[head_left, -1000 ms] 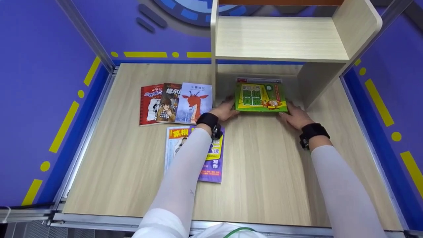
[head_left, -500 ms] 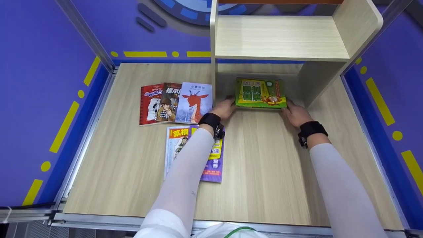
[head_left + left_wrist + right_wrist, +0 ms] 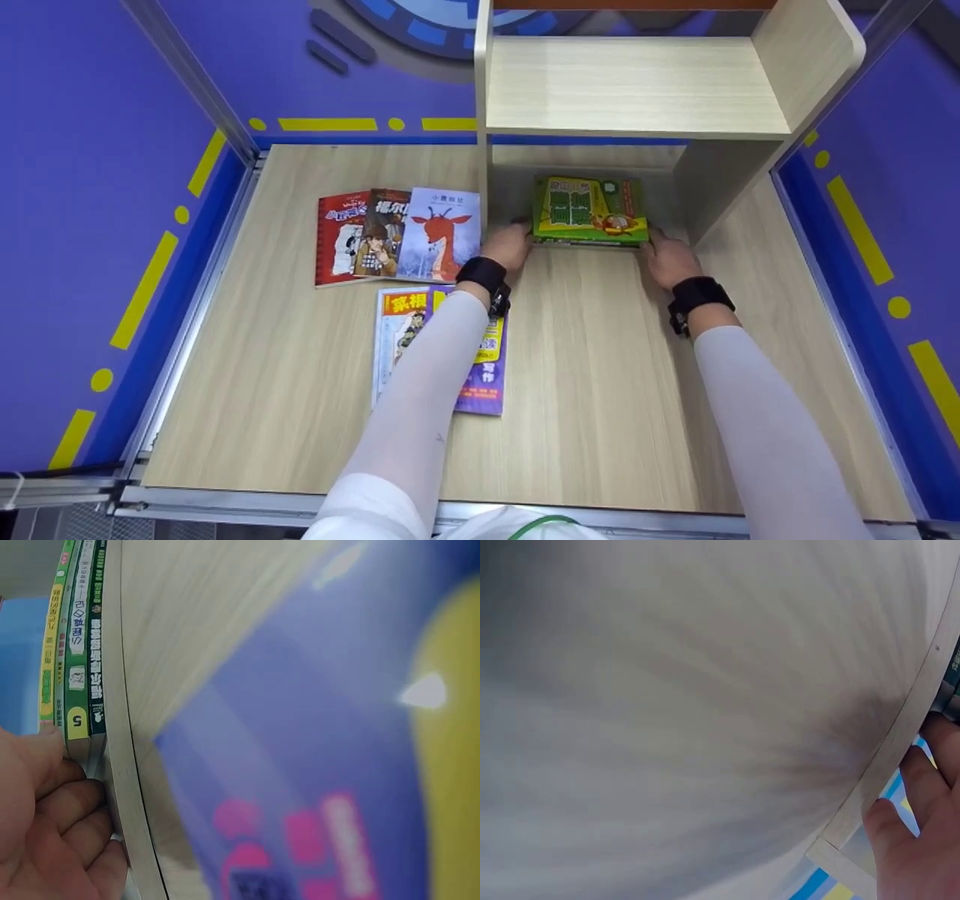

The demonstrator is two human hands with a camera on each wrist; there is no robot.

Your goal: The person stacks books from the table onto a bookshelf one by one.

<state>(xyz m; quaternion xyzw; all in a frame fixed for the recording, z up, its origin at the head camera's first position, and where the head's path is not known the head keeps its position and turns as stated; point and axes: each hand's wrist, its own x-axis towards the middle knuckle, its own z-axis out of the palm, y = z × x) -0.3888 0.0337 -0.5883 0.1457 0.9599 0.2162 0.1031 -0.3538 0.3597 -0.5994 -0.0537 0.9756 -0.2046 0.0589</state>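
Stacked books [image 3: 589, 210], topped by a green and yellow cover with Chinese lettering, lie flat in the lower compartment of a pale wooden shelf [image 3: 637, 86], right of centre in the upper half of the head view. The left wrist view shows several spines [image 3: 75, 652], a yellow one and a green one marked 5 among them, beside the shelf's base board [image 3: 116, 690]. Both hands flank the stack. The left hand [image 3: 508, 246] is half uncurled, fingers loosely bent by the base board and one tip against the end of the spines; the right hand [image 3: 673, 260] has its fingers spread and nearly straight at the stack's right side.

Towards the left of the frame, three overlapping books lie on the desk [image 3: 577, 420]: a red book [image 3: 337, 240], a brown book [image 3: 382, 240] showing a figure in a cap and, uppermost, a pale blue book [image 3: 442, 232] with a red deer. Below them, a purple book [image 3: 484, 397] overlaps a white and blue book [image 3: 386, 337], both partly hidden by the left sleeve [image 3: 420, 390]. Blue-purple walls [image 3: 90, 187] with yellow dashes stand around the desk.
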